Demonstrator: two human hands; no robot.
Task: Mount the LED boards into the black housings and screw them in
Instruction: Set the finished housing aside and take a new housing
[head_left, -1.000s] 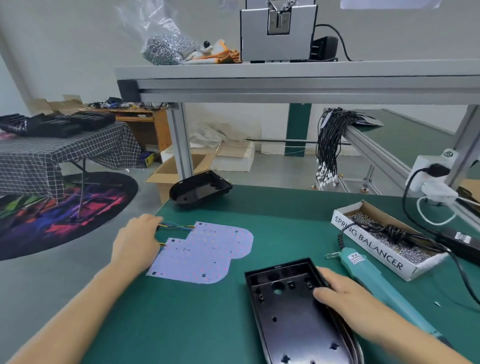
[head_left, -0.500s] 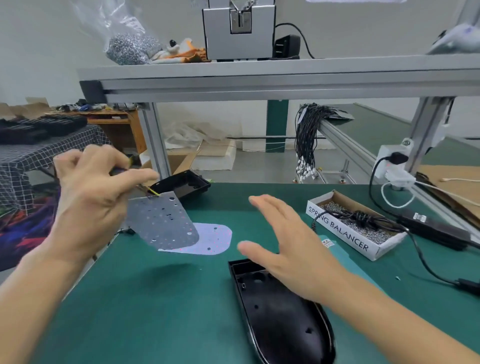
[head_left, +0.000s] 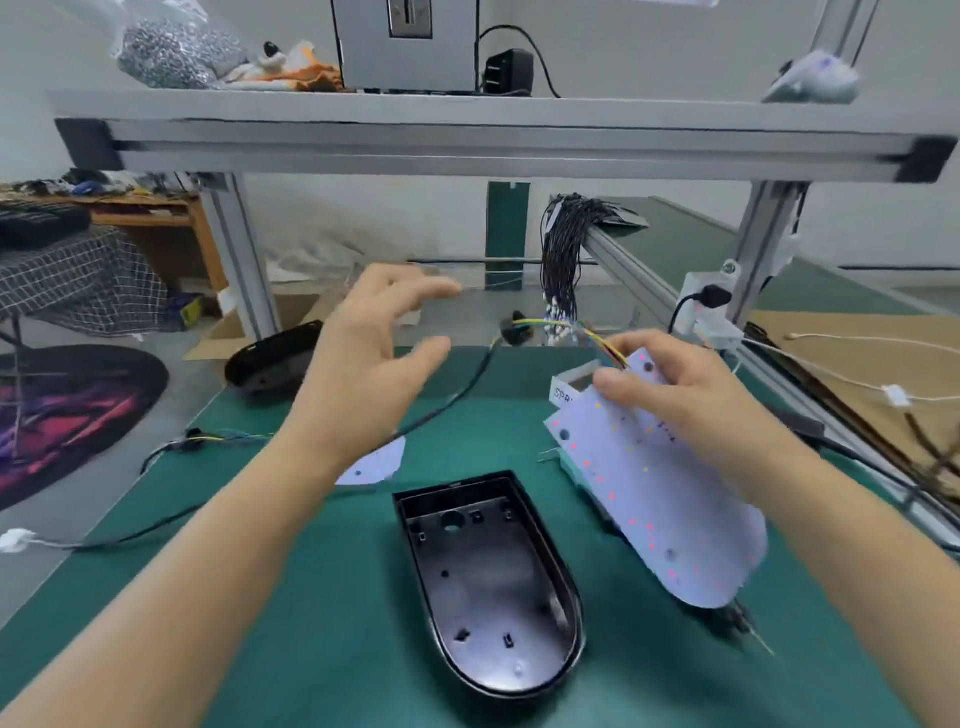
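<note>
An empty black housing (head_left: 488, 587) lies on the green mat, open side up, near the front middle. My right hand (head_left: 670, 389) holds a white LED board (head_left: 654, 499) by its top end, tilted in the air to the right of the housing, its coloured wires (head_left: 566, 330) trailing left to a black cable. My left hand (head_left: 374, 358) hovers above the mat with fingers spread, holding nothing. A second white LED board (head_left: 376, 462) lies flat on the mat, mostly hidden under my left forearm. Another black housing (head_left: 270, 358) sits at the table's far left corner.
A box marked "SPRING BALANCER" (head_left: 566, 387) and a teal electric screwdriver are mostly hidden behind the held board. A black cable (head_left: 171, 525) crosses the mat on the left. An aluminium shelf frame (head_left: 467, 140) spans overhead. A power socket (head_left: 709, 306) hangs on the right post.
The LED board passed from my left hand to my right hand and now hangs right of the housing. My left hand let go and opened. The view shifted right.
</note>
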